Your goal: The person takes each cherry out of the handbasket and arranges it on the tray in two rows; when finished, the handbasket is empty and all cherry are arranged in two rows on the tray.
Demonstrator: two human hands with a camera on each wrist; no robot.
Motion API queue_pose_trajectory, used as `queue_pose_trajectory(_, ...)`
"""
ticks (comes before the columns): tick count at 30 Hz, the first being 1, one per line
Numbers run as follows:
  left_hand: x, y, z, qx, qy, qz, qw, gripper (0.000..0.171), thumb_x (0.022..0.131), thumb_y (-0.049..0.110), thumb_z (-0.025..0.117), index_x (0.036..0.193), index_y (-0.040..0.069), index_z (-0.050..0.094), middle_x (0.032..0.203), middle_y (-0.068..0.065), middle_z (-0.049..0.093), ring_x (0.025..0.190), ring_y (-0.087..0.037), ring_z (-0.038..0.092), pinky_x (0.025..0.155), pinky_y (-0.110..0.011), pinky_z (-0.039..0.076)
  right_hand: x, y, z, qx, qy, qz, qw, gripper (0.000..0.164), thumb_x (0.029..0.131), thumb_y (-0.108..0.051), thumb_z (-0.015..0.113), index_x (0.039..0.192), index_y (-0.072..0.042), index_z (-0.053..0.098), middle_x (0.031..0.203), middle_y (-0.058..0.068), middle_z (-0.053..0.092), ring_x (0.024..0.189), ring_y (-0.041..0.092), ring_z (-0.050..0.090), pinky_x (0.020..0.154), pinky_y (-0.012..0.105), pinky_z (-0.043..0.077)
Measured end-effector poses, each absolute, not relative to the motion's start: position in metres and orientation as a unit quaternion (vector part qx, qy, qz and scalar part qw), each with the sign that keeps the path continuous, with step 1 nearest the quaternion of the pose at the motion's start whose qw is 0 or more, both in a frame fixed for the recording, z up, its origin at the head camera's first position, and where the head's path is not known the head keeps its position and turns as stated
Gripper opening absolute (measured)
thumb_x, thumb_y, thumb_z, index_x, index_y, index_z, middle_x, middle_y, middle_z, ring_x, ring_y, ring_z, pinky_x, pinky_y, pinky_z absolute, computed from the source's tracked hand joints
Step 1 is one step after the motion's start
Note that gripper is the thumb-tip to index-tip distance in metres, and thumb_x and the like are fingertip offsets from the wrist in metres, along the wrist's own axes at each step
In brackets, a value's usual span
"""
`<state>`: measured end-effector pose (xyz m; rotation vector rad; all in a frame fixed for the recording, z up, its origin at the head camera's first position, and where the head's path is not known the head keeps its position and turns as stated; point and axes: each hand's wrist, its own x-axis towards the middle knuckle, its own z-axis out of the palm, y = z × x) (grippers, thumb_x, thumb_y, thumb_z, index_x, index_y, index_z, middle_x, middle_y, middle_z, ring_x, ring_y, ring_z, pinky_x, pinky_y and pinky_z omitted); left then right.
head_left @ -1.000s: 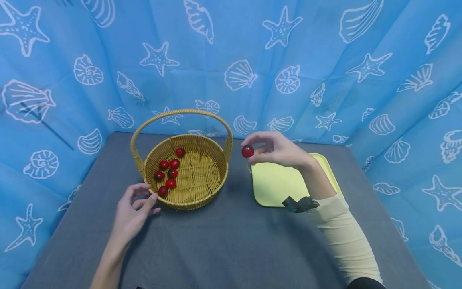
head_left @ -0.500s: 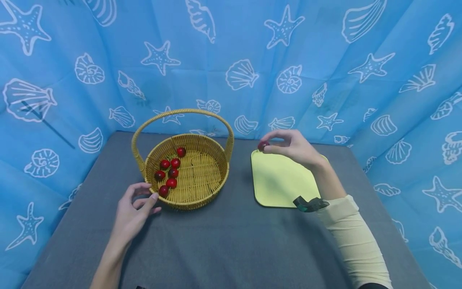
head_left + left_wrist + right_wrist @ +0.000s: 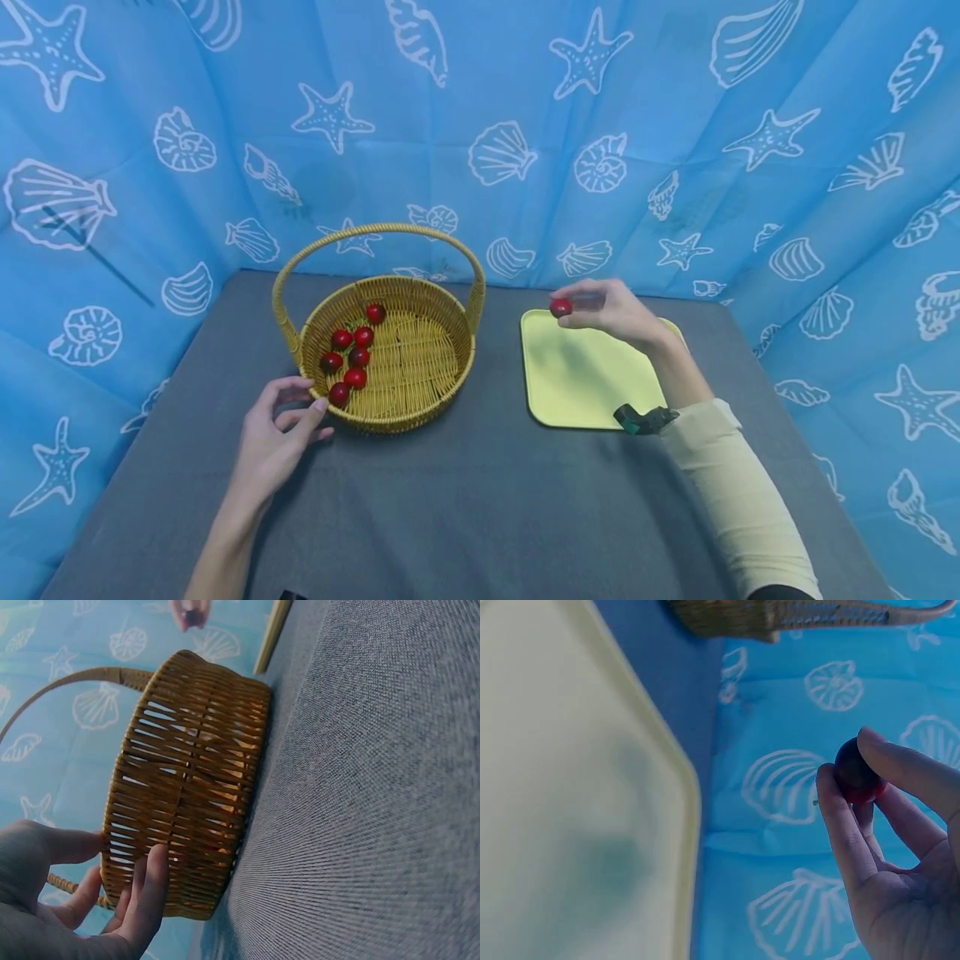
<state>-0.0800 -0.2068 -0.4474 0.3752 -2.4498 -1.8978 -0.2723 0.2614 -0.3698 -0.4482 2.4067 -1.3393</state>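
Observation:
On the left of the table stands a round wicker basket point(image 3: 416, 358) with a tall arched handle. Several dark red cherries point(image 3: 359, 357) lie in its left half. My left hand point(image 3: 273, 437) holds the basket's near left rim; the left wrist view shows the thumb at the rim and fingers against the woven wall point(image 3: 187, 765). My right hand point(image 3: 618, 315) pinches one cherry point(image 3: 561, 307) between thumb and fingers, above the back left part of a pale yellow tray point(image 3: 585, 383). In the right wrist view this cherry point(image 3: 856, 774) hangs clear of the tray point(image 3: 585, 750).
Grey cloth point(image 3: 465, 508) covers the table. A blue curtain point(image 3: 450, 108) with white shells and starfish surrounds its back and sides. The basket's arched handle point(image 3: 378, 228) rises high above the rim, facing the tray on its right side.
My right hand has carried the cherry rightward, from the gap between basket and tray to above the tray's back left part. My left hand stays at the basket rim.

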Motion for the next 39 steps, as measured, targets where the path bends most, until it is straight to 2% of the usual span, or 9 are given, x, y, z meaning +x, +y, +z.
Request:
queue_pose_trajectory(4, -0.081, -0.207, -0.446, 0.123, -0.785, -0.607, 0.009, 0.052, 0.110, 0.026, 0.067, 0.152, 0.005, 0.045, 0.141, -0.014, 0.050, 0.102, -0.014, 0.074, 0.087, -0.034, 0.073, -0.283, 0.264, -0.386, -0.151, 0.854, -0.465, 0.179, 0.047, 0.095, -0.015, 0.084, 0.140, -0.008, 0.071, 0.143, 0.017, 0.072, 0.134, 0.029, 0.071, 0.101, 0.023, 0.060)
queue_pose_trajectory(10, -0.081, -0.207, -0.446, 0.129, -0.787, -0.604, 0.011, 0.051, 0.110, 0.024, 0.067, 0.151, 0.006, 0.045, 0.141, -0.014, 0.050, 0.103, -0.015, 0.073, 0.087, -0.034, 0.073, -0.297, 0.262, -0.406, -0.155, 0.859, -0.450, 0.190, 0.051, 0.096, -0.007, 0.082, 0.144, 0.000, 0.066, 0.148, 0.019, 0.068, 0.140, 0.038, 0.066, 0.101, 0.025, 0.060)
queue_pose_trajectory(16, -0.080, -0.207, -0.446, 0.129, -0.790, -0.599, 0.012, 0.051, 0.110, 0.024, 0.066, 0.152, 0.006, 0.045, 0.142, -0.015, 0.050, 0.104, -0.016, 0.073, 0.087, -0.034, 0.072, -0.307, 0.259, -0.418, -0.161, 0.874, -0.420, 0.182, 0.047, 0.097, -0.006, 0.081, 0.141, 0.001, 0.068, 0.146, 0.021, 0.069, 0.147, 0.039, 0.057, 0.111, 0.043, 0.059)
queue_pose_trajectory(18, -0.081, -0.207, -0.446, 0.127, -0.791, -0.598, 0.012, 0.051, 0.110, 0.024, 0.066, 0.152, 0.006, 0.045, 0.142, -0.015, 0.050, 0.104, -0.016, 0.073, 0.087, -0.034, 0.072, -0.311, 0.257, -0.423, -0.169, 0.880, -0.407, 0.176, 0.046, 0.096, -0.005, 0.081, 0.141, 0.001, 0.069, 0.144, 0.023, 0.070, 0.148, 0.042, 0.056, 0.112, 0.046, 0.058)
queue_pose_trajectory(21, -0.081, -0.207, -0.446, 0.127, -0.792, -0.598, 0.012, 0.051, 0.110, 0.024, 0.066, 0.152, 0.006, 0.045, 0.143, -0.016, 0.050, 0.104, -0.016, 0.073, 0.087, -0.034, 0.072, -0.316, 0.256, -0.429, -0.177, 0.883, -0.399, 0.172, 0.046, 0.096, -0.004, 0.081, 0.140, 0.002, 0.069, 0.143, 0.025, 0.070, 0.145, 0.044, 0.058, 0.107, 0.039, 0.061)
queue_pose_trajectory(25, -0.080, -0.208, -0.447, 0.126, -0.789, -0.601, 0.008, 0.052, 0.110, 0.026, 0.066, 0.153, 0.006, 0.044, 0.143, -0.015, 0.050, 0.104, -0.014, 0.074, 0.088, -0.033, 0.072, -0.319, 0.255, -0.436, -0.155, 0.877, -0.414, 0.186, 0.047, 0.095, 0.000, 0.080, 0.140, 0.002, 0.068, 0.142, 0.028, 0.069, 0.129, 0.042, 0.070, 0.095, 0.029, 0.067)
queue_pose_trajectory(30, -0.080, -0.207, -0.446, 0.128, -0.787, -0.603, 0.005, 0.053, 0.110, 0.028, 0.067, 0.153, 0.006, 0.044, 0.142, -0.014, 0.050, 0.105, -0.016, 0.074, 0.089, -0.034, 0.072, -0.319, 0.255, -0.443, -0.135, 0.875, -0.422, 0.194, 0.050, 0.094, -0.001, 0.081, 0.142, 0.002, 0.067, 0.136, 0.031, 0.071, 0.112, 0.036, 0.077, 0.089, 0.033, 0.071)
queue_pose_trajectory(39, -0.081, -0.206, -0.446, 0.130, -0.790, -0.599, 0.007, 0.050, 0.110, 0.024, 0.065, 0.152, 0.006, 0.045, 0.141, -0.015, 0.050, 0.106, -0.019, 0.073, 0.088, -0.033, 0.072, -0.317, 0.258, -0.448, -0.147, 0.880, -0.414, 0.180, 0.050, 0.093, -0.005, 0.084, 0.141, 0.002, 0.069, 0.133, 0.031, 0.073, 0.109, 0.039, 0.076, 0.078, 0.027, 0.070)
